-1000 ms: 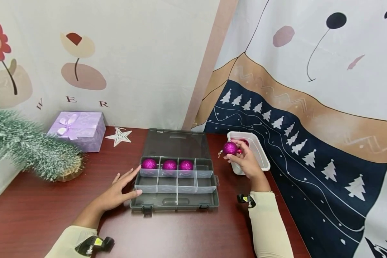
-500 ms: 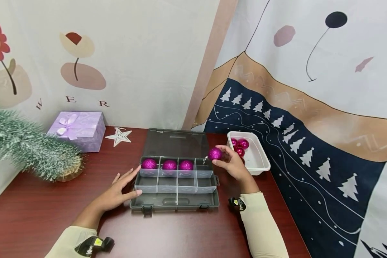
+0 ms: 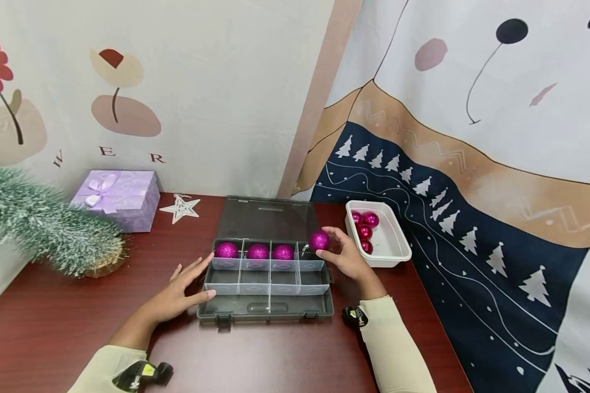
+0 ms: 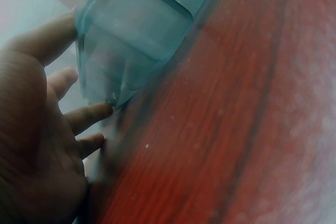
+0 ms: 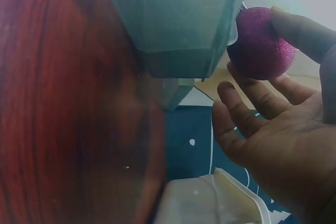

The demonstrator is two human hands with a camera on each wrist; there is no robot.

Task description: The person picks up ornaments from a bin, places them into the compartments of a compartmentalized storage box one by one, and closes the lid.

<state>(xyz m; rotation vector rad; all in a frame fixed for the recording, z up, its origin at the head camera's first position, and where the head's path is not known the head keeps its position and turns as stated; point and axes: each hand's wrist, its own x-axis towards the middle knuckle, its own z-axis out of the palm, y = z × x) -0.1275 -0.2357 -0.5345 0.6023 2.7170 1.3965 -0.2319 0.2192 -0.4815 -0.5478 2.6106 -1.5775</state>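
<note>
– At the far right corner of the divided box [image 3: 265,316]: glitter ball [image 3: 318,240], yes? Grip?

– Yes. Right hand [image 3: 348,259] has it pinched, thumb against fingers; silver hook [image 3: 305,249] sticks out toward the box's left. Left hand [image 3: 182,292]: fingers spread apart, fingertips at the box's left side, nothing gripped. Can't tell whether the ball touches the rim.

– Doing this well?

– My call: centre it on the far right compartment, turn the hook off the divider, lower before letting go. Let the left hand brace the box.

– Containers?

– Box: three more glitter balls [image 3: 258,251], far row, one per compartment; lid [image 3: 270,218] folded back behind. White tray [image 3: 385,243], right of the box: four shiny balls [image 3: 364,232] visible, bunched on the box's side.
</note>
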